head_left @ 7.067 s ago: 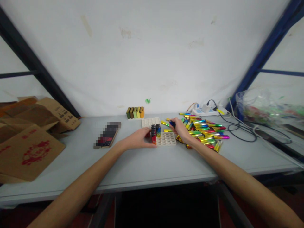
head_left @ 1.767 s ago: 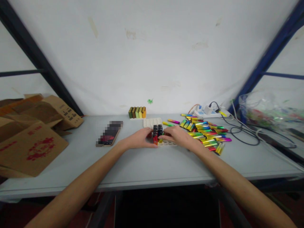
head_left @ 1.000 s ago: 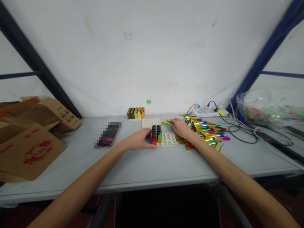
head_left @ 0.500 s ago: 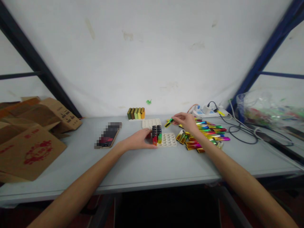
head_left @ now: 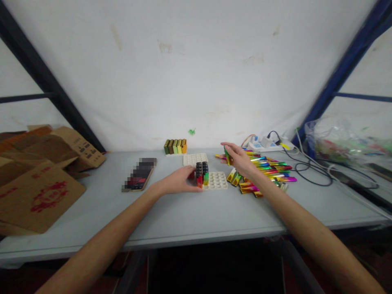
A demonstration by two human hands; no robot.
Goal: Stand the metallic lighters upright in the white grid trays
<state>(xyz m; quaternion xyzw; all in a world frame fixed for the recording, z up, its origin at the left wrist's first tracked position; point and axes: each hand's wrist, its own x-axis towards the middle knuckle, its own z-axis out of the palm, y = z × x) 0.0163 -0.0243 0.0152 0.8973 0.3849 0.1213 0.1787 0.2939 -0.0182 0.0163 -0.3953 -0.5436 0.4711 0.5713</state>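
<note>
My left hand point(head_left: 177, 180) is curled round the left end of a white holed tray point(head_left: 219, 180), its thumb at the near side. Two rows of lighters point(head_left: 202, 174) with black tops stand upright in that end, red in one row and green-yellow in the other. Over the tray's right side, above the table, my right hand point(head_left: 238, 158) pinches a shiny green-gold lighter point(head_left: 227, 155), tilted close to upright. Just right of the tray lies a loose pile of metallic lighters point(head_left: 269, 170), partly hidden by my right wrist.
A second white holed tray point(head_left: 195, 158) lies behind the first. Near the wall stands a filled block of lighters point(head_left: 175, 147). A phone point(head_left: 141, 174) and cardboard boxes point(head_left: 45, 192) are to the left. A power strip point(head_left: 263, 144), cables point(head_left: 315, 179) and a plastic bag point(head_left: 333, 136) lie right.
My right hand has turned the lighter from a slanting, nearly flat pose to nearly upright and shifted it slightly right. My left hand stays at the tray.
</note>
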